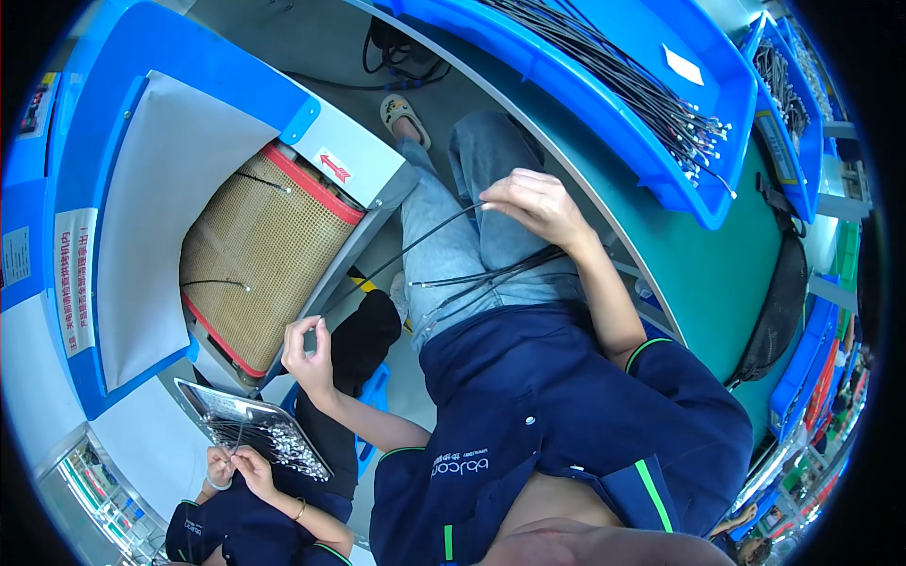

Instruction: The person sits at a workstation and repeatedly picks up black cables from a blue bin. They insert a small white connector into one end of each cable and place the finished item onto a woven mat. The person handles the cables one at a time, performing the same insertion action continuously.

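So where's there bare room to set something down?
The green tabletop, between the blue tray and the black pouch; also the mesh belt, between its two cables. Crowded: the tray, heaped with black leads, and the lap, with loose cables across it.

The view looks steeply down from the person's head, through the left one of two fisheye cameras worn side by side. It faces over the wearer's own lap [448,250], with the dark blue shirt [566,406] close below the lens at five o'clock and a shoe [396,110] farther off between eleven and twelve. The left hand [308,354] appears toward eight o'clock, the right hand [533,208] between one and two. A machine's mesh belt [283,245] lies toward nine; the green tabletop's edge [630,250] bows around the right side. Black rings the round field.
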Available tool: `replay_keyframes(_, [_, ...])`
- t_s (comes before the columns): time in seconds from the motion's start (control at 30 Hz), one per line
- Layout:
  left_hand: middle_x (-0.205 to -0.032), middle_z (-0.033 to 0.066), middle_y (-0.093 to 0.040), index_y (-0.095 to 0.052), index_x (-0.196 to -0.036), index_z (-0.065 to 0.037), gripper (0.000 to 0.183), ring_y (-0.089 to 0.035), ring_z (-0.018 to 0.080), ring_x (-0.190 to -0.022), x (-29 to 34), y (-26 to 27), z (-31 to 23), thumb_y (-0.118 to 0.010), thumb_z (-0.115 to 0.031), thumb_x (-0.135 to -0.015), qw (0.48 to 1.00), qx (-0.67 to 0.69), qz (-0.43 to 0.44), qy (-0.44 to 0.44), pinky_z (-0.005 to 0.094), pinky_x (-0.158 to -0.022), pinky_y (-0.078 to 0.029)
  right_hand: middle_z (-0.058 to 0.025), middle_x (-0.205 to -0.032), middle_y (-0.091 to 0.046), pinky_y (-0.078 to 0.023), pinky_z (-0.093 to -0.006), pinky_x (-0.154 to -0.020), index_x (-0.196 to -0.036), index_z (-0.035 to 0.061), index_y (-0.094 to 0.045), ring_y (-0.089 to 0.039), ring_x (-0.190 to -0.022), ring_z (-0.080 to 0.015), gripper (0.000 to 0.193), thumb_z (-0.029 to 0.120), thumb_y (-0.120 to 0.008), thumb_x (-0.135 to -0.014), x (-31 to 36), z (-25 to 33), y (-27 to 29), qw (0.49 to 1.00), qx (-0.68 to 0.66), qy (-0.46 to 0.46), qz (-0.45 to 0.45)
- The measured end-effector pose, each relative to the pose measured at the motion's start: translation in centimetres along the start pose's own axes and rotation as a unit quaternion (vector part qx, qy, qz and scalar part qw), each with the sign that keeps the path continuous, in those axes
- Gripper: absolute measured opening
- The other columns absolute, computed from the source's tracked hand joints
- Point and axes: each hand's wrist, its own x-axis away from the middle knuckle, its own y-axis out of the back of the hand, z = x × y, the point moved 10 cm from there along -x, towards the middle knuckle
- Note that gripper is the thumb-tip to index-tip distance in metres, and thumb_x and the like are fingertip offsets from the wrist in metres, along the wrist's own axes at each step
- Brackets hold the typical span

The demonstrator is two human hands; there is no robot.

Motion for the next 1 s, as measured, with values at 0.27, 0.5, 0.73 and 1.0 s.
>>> replay_keyframes(0.27, [-0.077,0.0098,-0.063,-0.059,-0.082,0.000,0.011,-0.060,0.0223,-0.070,0.0,0.1,-0.4,-0.066,0.005,-0.074,1.000,0.000,-0.007,-0.022,0.0311,-0.067,-0.047,-0.0064,-0.073,-0.060,-0.046,-0.0324,-0.057,-0.085,0.0048,-0.063,-0.058,-0.064,-0.0217,0.012,0.008,-0.070,-0.075,0.4,-0.2,-0.1,0.999,-0.026,-0.010,0.028])
replay_keyframes(0.5, [-0.076,0.0084,-0.062,-0.061,-0.082,0.002,0.006,-0.059,0.0180,-0.068,0.1,0.8,-1.0,-0.064,0.003,-0.077,1.000,0.003,-0.013,-0.024,0.0281,-0.065,-0.046,-0.0078,-0.070,-0.057,-0.046,-0.0343,-0.057,-0.085,0.0040,-0.063,-0.057,-0.064,-0.0242,0.012,0.009,-0.070,-0.076,0.7,-0.5,-0.4,0.997,-0.055,-0.030,0.053])
replay_keyframes(0.73, [-0.076,0.0083,-0.062,-0.061,-0.083,0.001,0.006,-0.059,0.0179,-0.068,0.4,1.1,-1.4,-0.064,0.003,-0.077,0.999,-0.010,-0.017,-0.031,0.0281,-0.066,-0.046,-0.0081,-0.069,-0.056,-0.045,-0.0348,-0.057,-0.085,0.0041,-0.063,-0.057,-0.063,-0.0245,0.012,0.009,-0.070,-0.077,0.8,-0.4,-0.7,0.996,-0.057,-0.028,0.059])
replay_keyframes(1.0, [-0.077,0.0098,-0.063,-0.060,-0.082,0.001,0.012,-0.060,0.0221,-0.071,0.5,1.0,-1.0,-0.065,0.006,-0.073,1.000,-0.001,-0.011,-0.018,0.0312,-0.068,-0.047,-0.0070,-0.067,-0.057,-0.044,-0.0328,-0.054,-0.084,0.0043,-0.064,-0.055,-0.060,-0.0219,0.012,0.009,-0.071,-0.075,1.1,-0.5,-0.9,0.997,-0.050,-0.029,0.057])
